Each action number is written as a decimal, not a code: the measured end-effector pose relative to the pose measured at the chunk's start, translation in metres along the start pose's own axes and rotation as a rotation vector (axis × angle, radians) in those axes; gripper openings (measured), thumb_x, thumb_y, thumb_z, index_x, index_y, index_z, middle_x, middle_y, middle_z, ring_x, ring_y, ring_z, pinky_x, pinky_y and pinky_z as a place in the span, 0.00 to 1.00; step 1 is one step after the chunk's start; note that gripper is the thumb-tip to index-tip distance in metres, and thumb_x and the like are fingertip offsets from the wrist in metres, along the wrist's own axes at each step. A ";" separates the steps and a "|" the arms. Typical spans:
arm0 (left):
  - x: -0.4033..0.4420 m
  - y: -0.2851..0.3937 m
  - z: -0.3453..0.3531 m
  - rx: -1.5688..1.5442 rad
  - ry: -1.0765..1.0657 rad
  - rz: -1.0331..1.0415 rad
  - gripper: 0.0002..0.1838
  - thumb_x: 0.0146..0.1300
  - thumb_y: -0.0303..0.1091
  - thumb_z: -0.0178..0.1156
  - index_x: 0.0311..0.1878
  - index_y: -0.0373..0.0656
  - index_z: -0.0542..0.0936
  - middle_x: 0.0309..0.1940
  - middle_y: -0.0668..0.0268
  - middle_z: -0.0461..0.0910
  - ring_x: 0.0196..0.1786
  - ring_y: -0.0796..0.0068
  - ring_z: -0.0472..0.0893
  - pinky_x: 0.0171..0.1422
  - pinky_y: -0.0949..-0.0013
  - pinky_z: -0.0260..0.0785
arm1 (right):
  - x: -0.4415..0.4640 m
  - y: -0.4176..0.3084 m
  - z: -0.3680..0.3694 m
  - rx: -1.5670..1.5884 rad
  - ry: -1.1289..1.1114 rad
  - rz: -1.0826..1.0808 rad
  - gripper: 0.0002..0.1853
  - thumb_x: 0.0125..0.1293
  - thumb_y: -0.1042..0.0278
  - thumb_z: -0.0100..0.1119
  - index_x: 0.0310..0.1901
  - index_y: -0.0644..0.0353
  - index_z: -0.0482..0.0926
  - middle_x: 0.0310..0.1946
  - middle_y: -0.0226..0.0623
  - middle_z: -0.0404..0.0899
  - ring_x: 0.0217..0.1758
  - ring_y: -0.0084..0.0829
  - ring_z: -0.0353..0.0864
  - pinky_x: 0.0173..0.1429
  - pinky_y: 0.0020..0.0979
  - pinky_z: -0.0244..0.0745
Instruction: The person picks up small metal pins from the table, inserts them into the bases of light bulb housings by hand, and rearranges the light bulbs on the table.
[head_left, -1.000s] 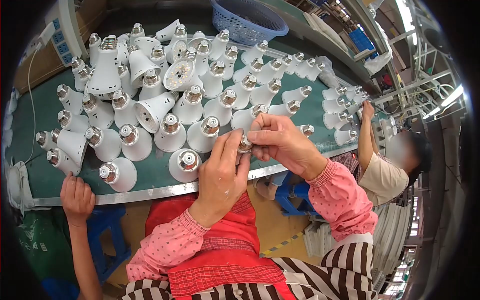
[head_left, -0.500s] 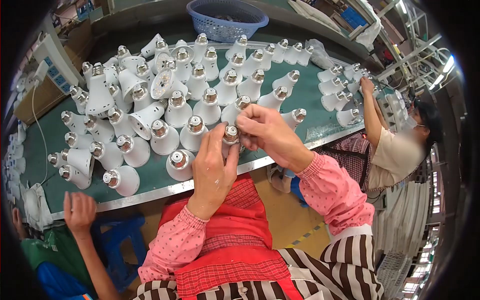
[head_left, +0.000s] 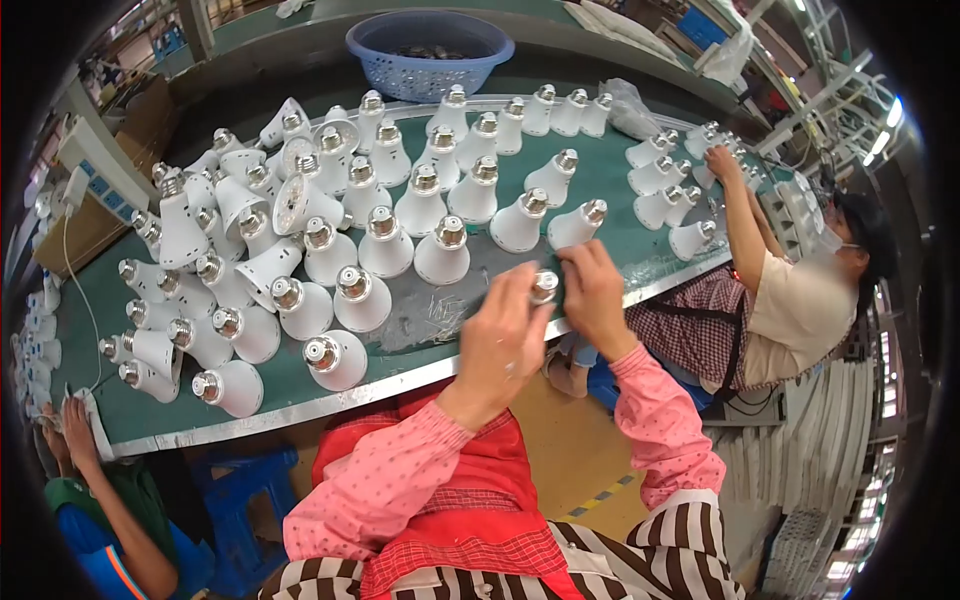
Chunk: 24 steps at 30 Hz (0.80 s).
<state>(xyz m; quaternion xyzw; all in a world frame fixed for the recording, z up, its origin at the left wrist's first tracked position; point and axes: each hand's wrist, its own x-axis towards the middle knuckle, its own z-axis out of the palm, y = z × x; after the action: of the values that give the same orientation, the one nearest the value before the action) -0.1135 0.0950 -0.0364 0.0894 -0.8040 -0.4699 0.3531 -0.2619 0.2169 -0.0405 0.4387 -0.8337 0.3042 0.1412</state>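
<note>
At the table's front edge, my left hand [head_left: 497, 350] is closed around a light bulb [head_left: 543, 288], its metal screw cap pointing up and most of its body hidden by the fingers. Just to the right, my right hand [head_left: 597, 305] has its fingers curled together; anything between them is hidden. Close beyond its fingertips stands a white bulb [head_left: 577, 226] with a silver cap, and I cannot tell whether they touch. Another upright bulb [head_left: 519, 222] is behind the held one. Many more white bulbs [head_left: 338, 360] fill the left and middle, mostly standing cap up, some tilted or lying.
A blue perforated basket [head_left: 430, 65] with dark small contents stands at the back. A power strip [head_left: 100, 175] is at the left. A co-worker [head_left: 800, 305] at the right reaches among bulbs; another person's arm [head_left: 110, 500] shows at lower left. A blue stool [head_left: 240, 510] is below.
Both my hands have moved right along the table edge, the left with the bulb. My right hand has come away from its cap. The left person's hand has moved farther left.
</note>
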 end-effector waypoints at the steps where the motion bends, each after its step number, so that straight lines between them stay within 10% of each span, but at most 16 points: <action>1: 0.004 -0.002 0.010 0.020 0.020 0.037 0.27 0.68 0.27 0.67 0.68 0.37 0.72 0.57 0.50 0.80 0.54 0.44 0.85 0.51 0.50 0.81 | 0.004 0.010 -0.004 0.029 0.001 0.042 0.07 0.69 0.78 0.61 0.47 0.64 0.82 0.40 0.48 0.79 0.43 0.53 0.82 0.47 0.46 0.78; 5: 0.018 -0.006 0.030 -0.087 0.028 -0.008 0.29 0.69 0.27 0.66 0.71 0.35 0.70 0.61 0.47 0.78 0.55 0.41 0.84 0.55 0.50 0.81 | 0.013 0.008 -0.029 0.381 0.112 0.383 0.07 0.72 0.78 0.63 0.48 0.66 0.85 0.36 0.36 0.83 0.37 0.24 0.80 0.43 0.29 0.76; 16: -0.049 0.016 -0.060 0.042 -0.083 0.129 0.13 0.61 0.20 0.71 0.49 0.35 0.85 0.26 0.59 0.78 0.30 0.56 0.80 0.36 0.58 0.73 | 0.027 -0.091 0.007 -0.155 -0.324 -0.137 0.09 0.62 0.76 0.68 0.41 0.64 0.77 0.37 0.47 0.79 0.39 0.47 0.87 0.37 0.44 0.82; 24: -0.050 0.003 -0.088 0.025 0.002 0.102 0.16 0.60 0.19 0.71 0.52 0.36 0.84 0.29 0.57 0.81 0.32 0.55 0.83 0.37 0.58 0.75 | 0.039 -0.075 0.036 -0.380 -0.352 -0.441 0.10 0.57 0.78 0.65 0.39 0.62 0.74 0.35 0.44 0.76 0.34 0.47 0.84 0.33 0.43 0.77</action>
<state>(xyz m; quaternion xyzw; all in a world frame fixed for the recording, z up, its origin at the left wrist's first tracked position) -0.0190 0.0595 -0.0307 0.0533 -0.8131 -0.4410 0.3761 -0.2222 0.1365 -0.0201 0.6202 -0.7721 0.0253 0.1365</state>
